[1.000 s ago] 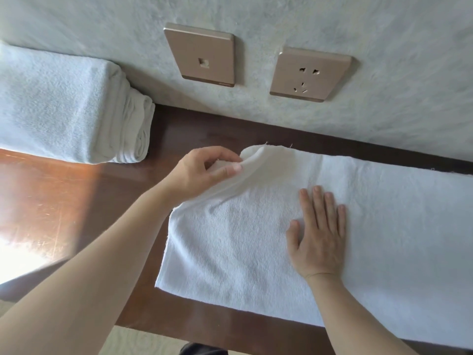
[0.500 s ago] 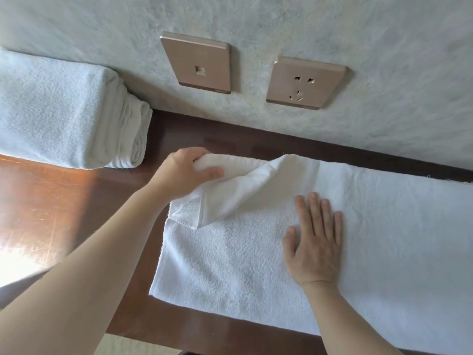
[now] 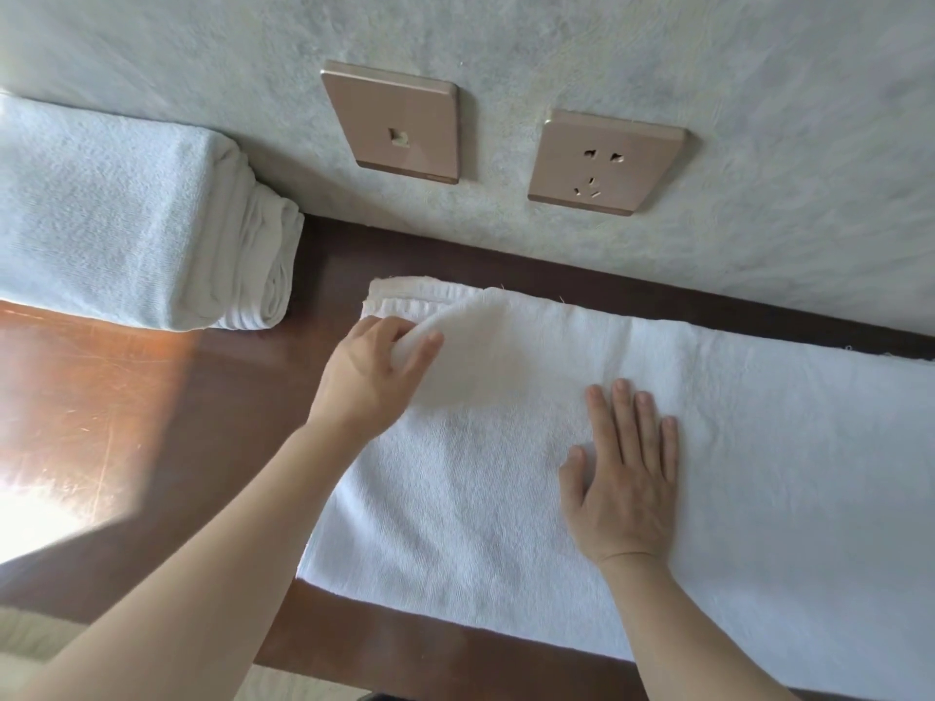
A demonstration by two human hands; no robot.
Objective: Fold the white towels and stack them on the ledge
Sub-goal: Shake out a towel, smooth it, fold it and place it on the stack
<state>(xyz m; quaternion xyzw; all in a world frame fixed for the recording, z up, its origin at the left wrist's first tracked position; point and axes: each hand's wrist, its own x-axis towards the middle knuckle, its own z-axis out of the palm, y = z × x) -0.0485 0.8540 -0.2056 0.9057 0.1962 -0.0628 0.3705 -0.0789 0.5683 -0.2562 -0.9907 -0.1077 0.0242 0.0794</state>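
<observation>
Nubby terry-cloth towel [image 3: 506, 498] on glossy, scratched wood ledge [image 3: 152, 397]

Bright daylight glare on the ledge [image 3: 60, 498] at left; slight motion blur.

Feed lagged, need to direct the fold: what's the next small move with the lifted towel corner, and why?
Probably carry the pinched corner across toward the right hand and lay it down. The left hand holds the spread towel by a raised flap, while the right hand lies flat on the cloth, marking a likely fold line. The folded stack sits clear to the left.
</observation>
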